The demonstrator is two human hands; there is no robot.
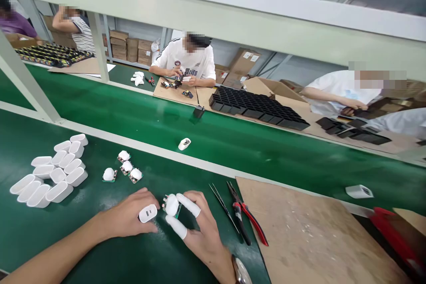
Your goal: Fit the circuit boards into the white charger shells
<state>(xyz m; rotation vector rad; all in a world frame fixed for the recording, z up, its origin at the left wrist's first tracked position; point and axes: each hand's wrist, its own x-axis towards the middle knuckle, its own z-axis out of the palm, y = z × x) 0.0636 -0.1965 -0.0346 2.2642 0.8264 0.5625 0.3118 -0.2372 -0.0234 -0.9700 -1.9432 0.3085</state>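
My left hand (121,214) is closed around a small white charger housing (147,214), whose end with two dark slots faces up. My right hand (208,235) pinches a small circuit board (172,205) topped with a white blob, between thumb and index finger, both in white finger cots. Housing and board are close together but apart. Several similar blob-topped boards (108,175) lie beyond my left hand. Farther left stand several white housings (77,177), open ends up, grouped on the green table.
Tweezers (224,208) and red-and-black pliers (240,215) lie right of my right hand, beside a cardboard sheet (306,230). White chargers (184,143) and a black block (199,112) sit on the green belt (146,120). Co-workers sit across it; a metal frame (213,17) spans above.
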